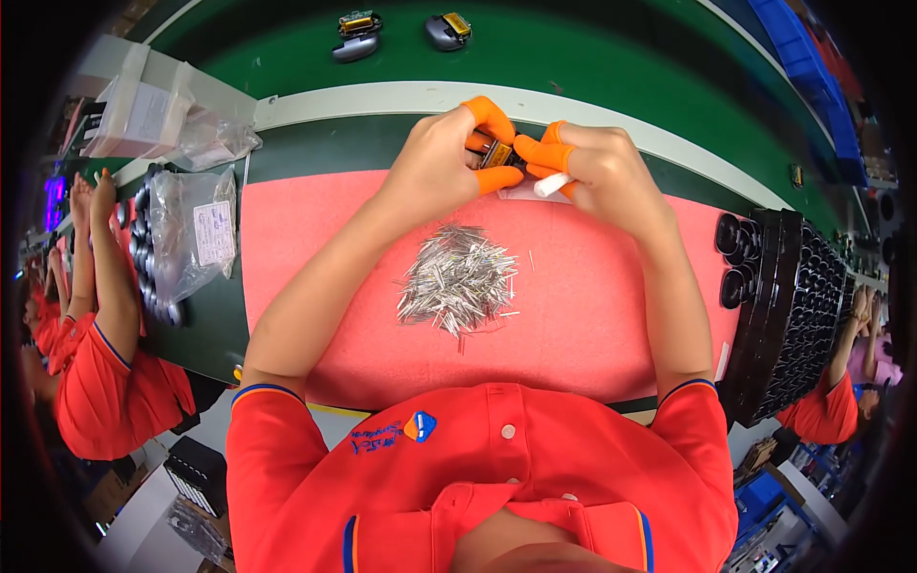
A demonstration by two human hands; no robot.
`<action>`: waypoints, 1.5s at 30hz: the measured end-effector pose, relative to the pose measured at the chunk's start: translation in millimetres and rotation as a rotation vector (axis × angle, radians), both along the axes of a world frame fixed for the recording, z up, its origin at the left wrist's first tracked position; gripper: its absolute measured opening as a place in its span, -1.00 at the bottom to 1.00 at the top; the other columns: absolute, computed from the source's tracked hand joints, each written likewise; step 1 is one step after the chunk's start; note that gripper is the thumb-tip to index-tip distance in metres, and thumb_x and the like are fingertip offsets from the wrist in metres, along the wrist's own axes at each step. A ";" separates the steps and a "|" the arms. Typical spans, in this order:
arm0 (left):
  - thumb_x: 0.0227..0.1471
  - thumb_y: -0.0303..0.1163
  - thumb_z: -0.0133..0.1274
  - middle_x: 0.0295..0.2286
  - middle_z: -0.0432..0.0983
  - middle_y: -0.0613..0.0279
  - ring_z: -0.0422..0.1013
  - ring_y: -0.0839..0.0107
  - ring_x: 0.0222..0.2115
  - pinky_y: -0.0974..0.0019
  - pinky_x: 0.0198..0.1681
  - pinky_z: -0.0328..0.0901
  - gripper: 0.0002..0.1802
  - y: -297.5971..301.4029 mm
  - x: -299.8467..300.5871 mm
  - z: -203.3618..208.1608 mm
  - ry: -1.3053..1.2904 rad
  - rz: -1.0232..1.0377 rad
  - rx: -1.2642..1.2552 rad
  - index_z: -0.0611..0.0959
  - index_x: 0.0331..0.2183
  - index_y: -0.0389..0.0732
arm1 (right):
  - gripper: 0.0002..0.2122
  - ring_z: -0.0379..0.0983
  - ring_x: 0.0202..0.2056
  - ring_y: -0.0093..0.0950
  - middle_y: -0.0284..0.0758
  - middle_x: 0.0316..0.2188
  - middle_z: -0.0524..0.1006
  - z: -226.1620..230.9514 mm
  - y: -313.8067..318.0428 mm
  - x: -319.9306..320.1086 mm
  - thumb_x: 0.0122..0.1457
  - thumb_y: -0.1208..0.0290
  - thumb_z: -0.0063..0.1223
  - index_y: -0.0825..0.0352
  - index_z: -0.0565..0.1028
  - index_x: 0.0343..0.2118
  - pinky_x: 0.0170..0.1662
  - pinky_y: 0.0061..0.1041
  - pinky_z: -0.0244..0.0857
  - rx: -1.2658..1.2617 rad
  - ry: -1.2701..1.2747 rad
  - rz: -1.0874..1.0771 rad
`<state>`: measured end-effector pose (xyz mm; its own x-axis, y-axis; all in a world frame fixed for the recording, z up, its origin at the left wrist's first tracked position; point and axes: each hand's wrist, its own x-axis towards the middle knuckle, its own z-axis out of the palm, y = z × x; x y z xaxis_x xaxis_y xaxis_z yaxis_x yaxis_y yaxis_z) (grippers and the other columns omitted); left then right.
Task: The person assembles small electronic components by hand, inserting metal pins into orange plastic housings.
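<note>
My left hand (430, 164), with orange finger cots, grips a small dark device part (497, 155) that has a gold-coloured piece on it. Its fingers curl around the part above the far edge of the pink mat (573, 315). From the right, my right hand (613, 177), also in orange finger cots, pinches a white pen-like stick (552, 184). Those fingertips meet the part's right side, and what they do there is partly hidden. Nearer to me on the mat lies a heap of thin silvery metal pins (458, 282), with a few strays beside it.
Beyond a white rail (373, 98), a green belt (592, 48) carries two opened grey devices (449, 31). Stacked black trays (802, 306) stand at right beside loose black shells (731, 286). At left lie a clear plastic bag (196, 229) and rounded grey shells (143, 248); co-workers sit on both sides.
</note>
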<state>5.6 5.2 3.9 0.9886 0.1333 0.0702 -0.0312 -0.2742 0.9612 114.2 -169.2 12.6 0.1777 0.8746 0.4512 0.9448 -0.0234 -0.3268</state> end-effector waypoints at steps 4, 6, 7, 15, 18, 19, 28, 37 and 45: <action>-0.24 -0.58 0.19 -0.42 0.44 0.09 0.41 0.31 -0.43 0.34 -0.33 0.34 -0.57 -6.5 -4.2 -3.0 -0.106 -0.035 0.103 0.54 -0.19 -0.28 | -0.71 0.24 -0.73 -0.44 -0.29 -0.62 0.45 11.6 -0.1 -1.7 -0.16 0.64 0.07 0.37 0.57 -0.28 -0.67 -0.50 0.10 0.200 0.530 0.052; -0.21 -0.50 0.13 -0.43 0.39 0.08 0.35 0.21 -0.48 0.26 -0.36 0.28 -0.51 -8.1 -4.5 -6.4 -0.078 -0.114 0.217 0.53 -0.11 -0.21 | -0.60 0.12 -0.78 -0.57 -0.36 -0.63 0.50 27.0 -9.2 5.1 0.13 0.12 -0.09 0.37 0.53 -0.16 -0.68 -0.59 0.01 0.311 0.990 0.081; -0.21 -0.47 0.13 -0.45 0.37 0.09 0.33 0.20 -0.48 0.25 -0.39 0.26 -0.53 -11.0 -5.9 -7.8 -0.151 -0.156 0.167 0.54 -0.13 -0.20 | -0.60 0.12 -0.78 -0.57 -0.36 -0.63 0.50 27.9 -9.5 3.5 0.13 0.12 -0.09 0.37 0.53 -0.16 -0.68 -0.59 0.01 0.314 0.989 0.078; -0.31 -0.35 0.26 -0.51 0.35 0.13 0.33 0.18 -0.52 0.25 -0.47 0.24 -0.60 -29.2 -18.2 13.7 -0.289 -0.214 0.227 0.53 -0.34 -0.28 | -0.50 -0.10 -0.82 -0.60 -0.48 -0.90 0.12 22.5 6.8 -20.4 0.23 0.02 -0.42 0.33 0.48 -0.12 -0.69 -0.60 -0.02 0.739 1.864 0.809; -0.34 -0.39 0.27 -0.52 0.38 0.17 0.33 0.26 -0.53 0.31 -0.47 0.23 -0.61 -30.1 -20.4 19.2 -0.293 -0.216 0.189 0.53 -0.37 -0.27 | -0.54 -0.11 -0.83 -0.61 -0.48 -0.90 0.12 27.6 4.6 -24.1 0.23 0.04 -0.41 0.29 0.50 -0.19 -0.69 -0.61 -0.05 0.728 1.801 0.799; -0.36 -0.41 0.28 -0.51 0.40 0.20 0.33 0.32 -0.52 0.36 -0.45 0.22 -0.62 -30.3 -20.8 21.1 -0.304 -0.221 0.169 0.52 -0.38 -0.26 | -0.54 -0.11 -0.83 -0.61 -0.48 -0.90 0.12 27.4 5.0 -24.6 0.23 0.04 -0.41 0.29 0.50 -0.19 -0.69 -0.61 -0.05 0.731 1.798 0.805; -0.35 -0.45 0.25 -0.55 0.35 0.13 0.33 0.22 -0.57 0.32 -0.51 0.24 -0.65 -37.2 -25.7 28.8 -0.355 -0.196 0.146 0.50 -0.42 -0.31 | -0.46 -0.03 -0.82 -0.57 -0.46 -0.86 0.18 33.8 2.6 -35.6 0.21 0.00 -0.48 0.38 0.48 -0.19 -0.65 -0.57 -0.01 0.833 1.746 0.948; -0.33 -0.49 0.23 -0.58 0.38 0.09 0.34 0.20 -0.59 0.31 -0.53 0.24 -0.74 -47.7 -27.7 36.1 -0.275 -0.134 0.214 0.51 -0.48 -0.30 | -0.61 -0.06 -0.84 -0.59 -0.49 -0.92 0.10 28.2 -1.4 -48.4 0.19 0.12 -0.37 0.33 0.46 -0.39 -0.70 -0.59 -0.01 0.940 1.777 0.704; -0.20 -0.38 0.16 -0.30 0.32 -0.05 0.42 -0.02 -0.45 0.11 -0.38 0.35 -0.51 -51.4 37.1 28.5 -0.256 -0.142 0.684 0.45 -0.14 -0.23 | -0.48 -0.15 -0.82 -0.61 -0.48 -0.90 0.05 48.6 -13.6 1.6 0.23 -0.04 -0.33 0.36 0.53 -0.25 -0.68 -0.61 -0.12 1.027 1.847 0.742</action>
